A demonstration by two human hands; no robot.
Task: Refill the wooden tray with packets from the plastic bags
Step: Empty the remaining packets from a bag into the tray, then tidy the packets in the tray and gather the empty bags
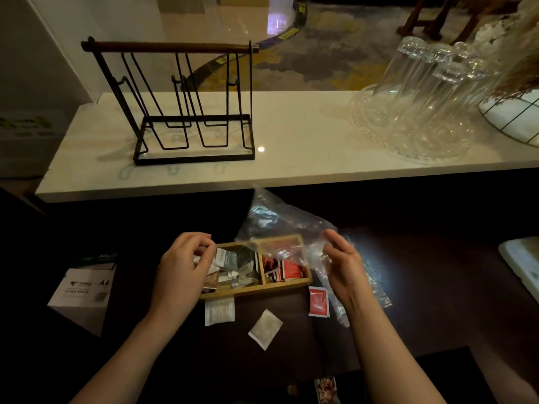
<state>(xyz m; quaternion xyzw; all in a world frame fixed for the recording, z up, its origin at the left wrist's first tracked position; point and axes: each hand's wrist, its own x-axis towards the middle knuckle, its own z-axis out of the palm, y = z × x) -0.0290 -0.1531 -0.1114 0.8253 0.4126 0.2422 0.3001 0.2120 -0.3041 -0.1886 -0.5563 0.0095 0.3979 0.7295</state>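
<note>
A wooden tray (256,290) with two compartments sits on the dark lower counter. Its left compartment holds grey and white packets (236,265); its right one holds red packets (287,269). My left hand (182,269) is over the tray's left end, fingers pinched on a white packet. My right hand (342,265) grips a crumpled clear plastic bag (280,220) that drapes over the tray's right side. A second clear bag (370,275) lies under my right wrist. Loose on the counter lie a red packet (318,301) and two white packets (219,311) (264,328).
A black wire rack (192,112) with a wooden bar stands on the white upper counter (291,158). Upturned glasses (423,83) rest on a glass tray at right. A box of A4 paper (84,290) sits at left, a white object (522,266) at far right.
</note>
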